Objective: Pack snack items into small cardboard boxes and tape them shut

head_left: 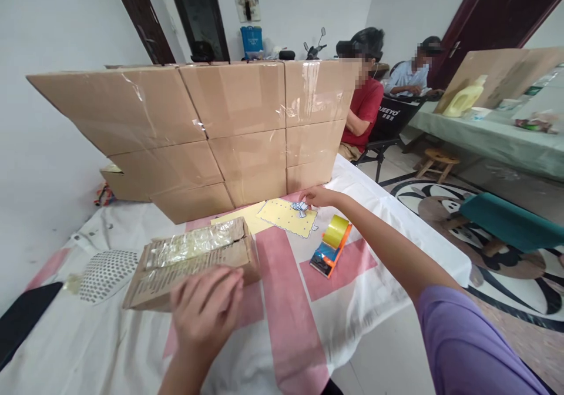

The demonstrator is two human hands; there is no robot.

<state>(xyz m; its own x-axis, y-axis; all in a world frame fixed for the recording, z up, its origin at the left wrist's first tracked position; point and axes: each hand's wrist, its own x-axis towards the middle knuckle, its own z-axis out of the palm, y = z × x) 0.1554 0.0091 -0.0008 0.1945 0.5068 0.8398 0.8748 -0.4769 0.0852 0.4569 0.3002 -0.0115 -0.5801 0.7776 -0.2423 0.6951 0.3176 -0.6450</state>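
My left hand [206, 315] rests with bent fingers on the near edge of a small cardboard box [189, 260] sealed with clear tape, lying on the table. My right hand [318, 196] reaches far forward and pinches a yellow dotted mailer bag [287, 216] with a blue-white label at its far corner. A tape dispenser [331, 245] with a yellow roll lies just right of that bag, under my right forearm.
A wall of taped cardboard sheets [229, 124] stands across the table's [282, 324] far side. A white dotted mailer bag [103, 273] lies left of the box. Two people sit beyond at the right. The table's edge drops off at the right.
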